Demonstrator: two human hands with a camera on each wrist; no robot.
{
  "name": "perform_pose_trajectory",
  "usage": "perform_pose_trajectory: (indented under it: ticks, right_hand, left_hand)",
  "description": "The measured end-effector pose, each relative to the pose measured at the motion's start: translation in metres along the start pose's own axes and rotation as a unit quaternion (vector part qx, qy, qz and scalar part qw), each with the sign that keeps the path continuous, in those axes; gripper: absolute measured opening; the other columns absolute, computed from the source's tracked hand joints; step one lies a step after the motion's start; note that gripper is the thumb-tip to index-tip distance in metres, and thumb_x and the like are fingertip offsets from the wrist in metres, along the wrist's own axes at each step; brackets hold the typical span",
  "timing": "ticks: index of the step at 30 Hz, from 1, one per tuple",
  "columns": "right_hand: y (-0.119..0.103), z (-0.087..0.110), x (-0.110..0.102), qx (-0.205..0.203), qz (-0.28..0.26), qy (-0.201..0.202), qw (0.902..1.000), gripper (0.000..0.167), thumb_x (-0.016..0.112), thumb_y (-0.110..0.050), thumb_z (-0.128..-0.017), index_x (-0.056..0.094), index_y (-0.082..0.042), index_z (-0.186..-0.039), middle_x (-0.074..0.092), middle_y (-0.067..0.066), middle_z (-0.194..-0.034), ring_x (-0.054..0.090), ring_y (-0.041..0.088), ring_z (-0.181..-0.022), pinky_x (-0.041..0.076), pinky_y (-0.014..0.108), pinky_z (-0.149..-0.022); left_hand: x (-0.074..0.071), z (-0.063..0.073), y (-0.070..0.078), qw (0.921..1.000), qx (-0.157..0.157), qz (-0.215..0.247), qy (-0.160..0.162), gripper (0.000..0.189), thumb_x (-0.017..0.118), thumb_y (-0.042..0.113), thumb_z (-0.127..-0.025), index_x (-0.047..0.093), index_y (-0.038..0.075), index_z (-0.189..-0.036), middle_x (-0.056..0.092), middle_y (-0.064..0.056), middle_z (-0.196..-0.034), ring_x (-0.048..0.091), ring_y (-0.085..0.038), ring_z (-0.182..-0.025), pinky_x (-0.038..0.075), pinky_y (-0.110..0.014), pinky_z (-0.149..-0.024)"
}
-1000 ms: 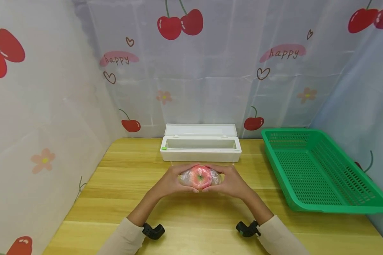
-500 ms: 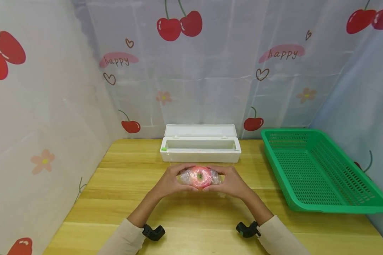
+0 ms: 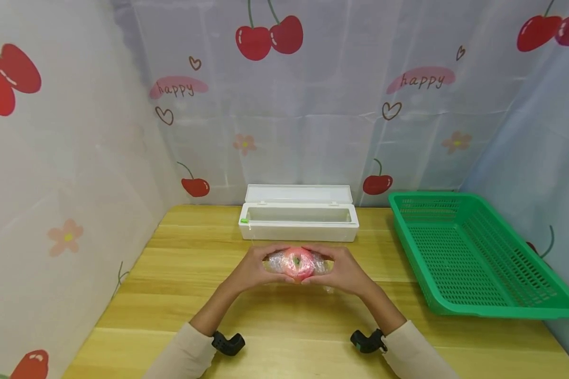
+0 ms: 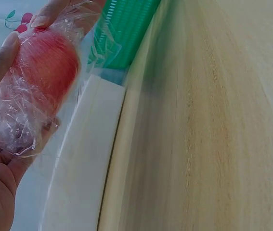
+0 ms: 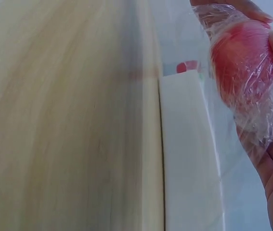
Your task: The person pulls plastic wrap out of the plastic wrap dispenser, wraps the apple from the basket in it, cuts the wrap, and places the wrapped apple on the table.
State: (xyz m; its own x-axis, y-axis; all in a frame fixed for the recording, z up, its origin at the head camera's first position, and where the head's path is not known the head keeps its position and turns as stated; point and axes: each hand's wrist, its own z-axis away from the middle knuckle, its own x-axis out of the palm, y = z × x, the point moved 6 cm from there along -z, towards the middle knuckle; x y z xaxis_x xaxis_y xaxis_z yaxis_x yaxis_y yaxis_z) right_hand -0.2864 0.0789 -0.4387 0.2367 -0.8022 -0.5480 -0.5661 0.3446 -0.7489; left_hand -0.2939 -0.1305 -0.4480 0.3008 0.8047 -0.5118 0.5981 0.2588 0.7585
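Note:
A red apple wrapped in clear cling film is held up over the table, its stem end towards the head camera. My left hand grips it from the left, with thumb and fingers curved round the side. From the right my right hand holds it in the same way. Crumpled film bunches towards the left palm in the left wrist view. Another gathered bunch of film lies towards the right palm in the right wrist view. The fingertips of both hands nearly meet on the apple.
Behind the hands stands a long white cling film box with its lid raised and a small green slider at its left. A green plastic basket stands at the right. Printed curtains enclose the wooden table at the back and sides.
Both hands keep their hold in nearly the same place. The stem looks less plain under the film than a second ago, and a loose bit of film now shows below the right hand.

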Motion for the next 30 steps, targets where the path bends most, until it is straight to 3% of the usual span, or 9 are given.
perform_pose_trajectory:
  ticks: [4, 11, 17, 25, 30]
  right_hand:
    - [0.003, 0.001, 0.002, 0.01, -0.001, -0.009, 0.9999, 0.073, 0.094, -0.042, -0.07, 0.069, -0.015, -0.132, 0.071, -0.001, -0.123, 0.068, 0.016, -0.109, 0.058, 0.034, -0.09]
    - [0.007, 0.002, 0.004, 0.019, 0.007, -0.026, 0.9995, 0.071, 0.092, -0.043, -0.072, 0.069, -0.014, -0.132, 0.073, 0.0, -0.121, 0.069, 0.018, -0.107, 0.059, 0.034, -0.088]
    - [0.01, 0.002, 0.005, 0.038, 0.016, -0.04, 0.9984, 0.072, 0.092, -0.046, -0.07, 0.07, -0.013, -0.13, 0.073, 0.0, -0.119, 0.069, 0.017, -0.106, 0.058, 0.032, -0.087]
    - [0.009, 0.002, 0.006, 0.032, 0.017, -0.053, 0.9979, 0.072, 0.093, -0.049, -0.069, 0.071, -0.015, -0.128, 0.074, -0.006, -0.115, 0.07, 0.013, -0.102, 0.058, 0.035, -0.086]
    - [0.013, 0.002, 0.01, 0.039, 0.013, -0.074, 0.9964, 0.071, 0.093, -0.047, -0.069, 0.07, -0.016, -0.128, 0.073, -0.009, -0.115, 0.068, 0.011, -0.101, 0.058, 0.033, -0.087]
  left_hand:
    - [0.002, 0.001, -0.001, 0.9998, 0.001, -0.015, -0.014, 0.067, 0.093, 0.032, -0.074, 0.066, 0.01, -0.131, 0.072, -0.003, -0.119, 0.069, -0.015, -0.101, 0.06, -0.03, -0.083]
    - [0.002, -0.001, 0.002, 0.9951, 0.039, -0.089, -0.017, 0.064, 0.092, 0.041, -0.073, 0.071, 0.012, -0.126, 0.07, 0.001, -0.118, 0.065, -0.014, -0.106, 0.058, -0.028, -0.083]
    - [0.005, -0.001, 0.002, 0.9944, 0.037, -0.09, -0.042, 0.062, 0.092, 0.042, -0.072, 0.073, 0.012, -0.123, 0.071, 0.004, -0.108, 0.064, -0.01, -0.096, 0.058, -0.025, -0.074]
    - [0.006, -0.001, 0.002, 0.9954, 0.012, -0.078, -0.055, 0.06, 0.092, 0.046, -0.071, 0.074, 0.017, -0.121, 0.071, 0.009, -0.102, 0.064, -0.008, -0.09, 0.058, -0.025, -0.071]
    - [0.009, 0.0, 0.001, 0.9948, 0.013, -0.076, -0.066, 0.057, 0.092, 0.045, -0.071, 0.075, 0.018, -0.118, 0.071, 0.01, -0.101, 0.064, -0.008, -0.089, 0.057, -0.024, -0.07]
